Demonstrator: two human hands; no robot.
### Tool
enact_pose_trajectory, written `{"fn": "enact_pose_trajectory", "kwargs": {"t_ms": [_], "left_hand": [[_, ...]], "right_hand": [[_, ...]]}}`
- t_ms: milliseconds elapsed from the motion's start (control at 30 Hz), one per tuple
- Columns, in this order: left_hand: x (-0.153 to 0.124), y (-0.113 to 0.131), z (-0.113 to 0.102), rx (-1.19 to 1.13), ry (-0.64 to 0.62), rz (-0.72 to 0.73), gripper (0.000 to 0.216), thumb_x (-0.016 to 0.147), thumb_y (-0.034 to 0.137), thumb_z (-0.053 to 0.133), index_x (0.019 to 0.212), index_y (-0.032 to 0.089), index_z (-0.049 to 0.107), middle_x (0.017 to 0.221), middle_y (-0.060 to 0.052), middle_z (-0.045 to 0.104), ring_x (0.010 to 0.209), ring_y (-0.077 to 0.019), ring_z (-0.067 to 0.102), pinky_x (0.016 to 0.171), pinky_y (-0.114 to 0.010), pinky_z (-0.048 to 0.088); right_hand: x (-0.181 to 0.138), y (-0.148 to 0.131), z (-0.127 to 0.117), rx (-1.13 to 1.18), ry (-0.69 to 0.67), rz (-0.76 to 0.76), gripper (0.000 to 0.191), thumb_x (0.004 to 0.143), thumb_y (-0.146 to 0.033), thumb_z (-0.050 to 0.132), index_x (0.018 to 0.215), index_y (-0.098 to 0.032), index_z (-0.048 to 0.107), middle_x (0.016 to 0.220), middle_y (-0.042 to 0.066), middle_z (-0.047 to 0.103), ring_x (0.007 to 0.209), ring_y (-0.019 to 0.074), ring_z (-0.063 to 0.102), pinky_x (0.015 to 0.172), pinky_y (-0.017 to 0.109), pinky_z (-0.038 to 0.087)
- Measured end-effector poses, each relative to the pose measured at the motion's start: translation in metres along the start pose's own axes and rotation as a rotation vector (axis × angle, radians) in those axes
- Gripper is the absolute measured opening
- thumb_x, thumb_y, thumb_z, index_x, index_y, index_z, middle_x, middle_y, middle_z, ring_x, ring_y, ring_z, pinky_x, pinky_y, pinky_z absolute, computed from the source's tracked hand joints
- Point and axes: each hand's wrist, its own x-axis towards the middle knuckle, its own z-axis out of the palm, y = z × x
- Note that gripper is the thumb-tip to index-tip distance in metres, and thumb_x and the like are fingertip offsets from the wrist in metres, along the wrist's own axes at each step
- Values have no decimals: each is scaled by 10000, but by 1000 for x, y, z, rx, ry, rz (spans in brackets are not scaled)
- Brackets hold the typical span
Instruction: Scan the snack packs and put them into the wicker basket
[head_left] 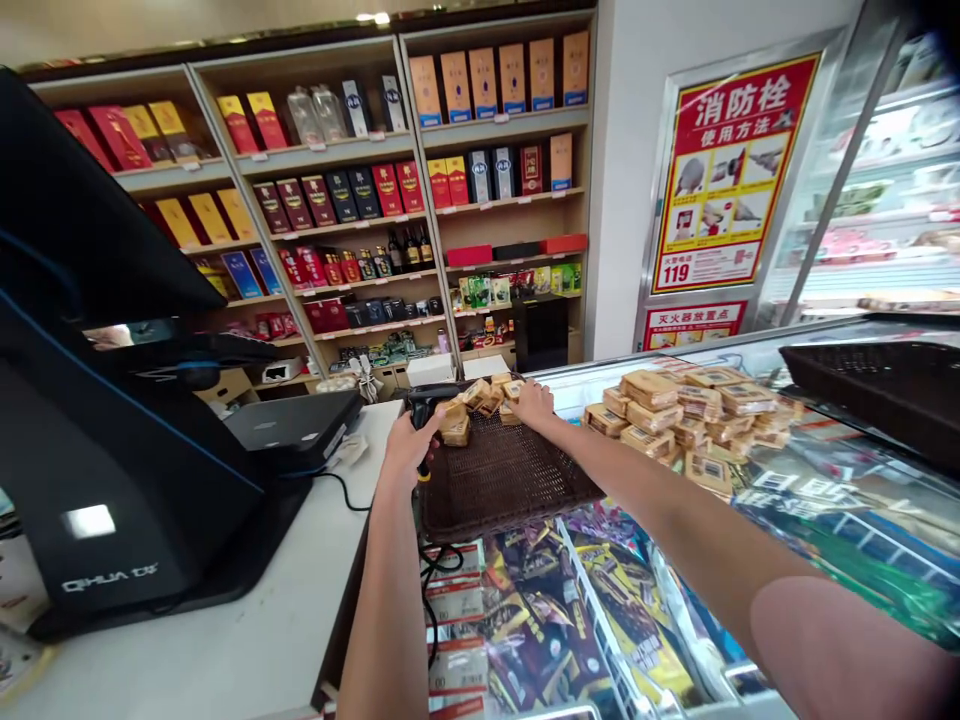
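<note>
My left hand [409, 442] is closed around the handle of a black barcode scanner [424, 408], at the left rim of a brown woven basket [499, 485]. Small tan wrapped packets [455, 433] lie along the basket's far side, a few right beside the scanner. My right hand [534, 402] reaches to the basket's far right corner. Its fingers close on a wrapped packet [514, 389] with a label on top; the fingertips are partly hidden. The near part of the basket shows its bare weave.
A pile of similar packets [679, 415] sits on the glass freezer top [847, 440], right of the basket. A dark tray [885, 395] lies farther right. On the left, a black checkout terminal [135, 480] stands on a white counter [300, 590]. Shelves of boxes [382, 190] line the back wall.
</note>
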Motion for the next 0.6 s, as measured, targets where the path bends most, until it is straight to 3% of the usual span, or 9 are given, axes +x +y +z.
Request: {"fn": "enact_pose_trajectory", "kwargs": {"t_ms": [100,233,433,600], "left_hand": [[3,-3,-5,2,28,12,462,701,571,781,865,190,579,602,43,567,521,-131,550,454,-225,392],[3,-1,4,-12,-12,26,481,685,579,799,864,190,579,592,40,555,521,-131,549,442,-217,381],[-17,14,44,-59,-233,53,473,699,576,793,859,201,554,610,43,541,517,-109,525,440,-203,389],[-46,31,74,-11,-445,66,456,714,577,770,840,203,541,584,48,528,507,-104,514,451,-199,379]], "right_hand": [[9,-1,6,-2,18,11,586,818,-360,722,1276,-87,478,1215,252,633,1215,372,567,961,439,434],[1,1,-9,2,58,-19,685,760,-415,752,1296,-128,436,1271,207,608,1164,336,601,890,384,469],[-56,30,-65,46,192,-265,553,784,-360,657,1255,-181,428,1202,146,628,1139,314,586,876,365,467],[-106,74,-102,76,293,-203,592,749,-299,665,1277,-173,428,1245,164,604,1170,350,564,952,421,456]]}}
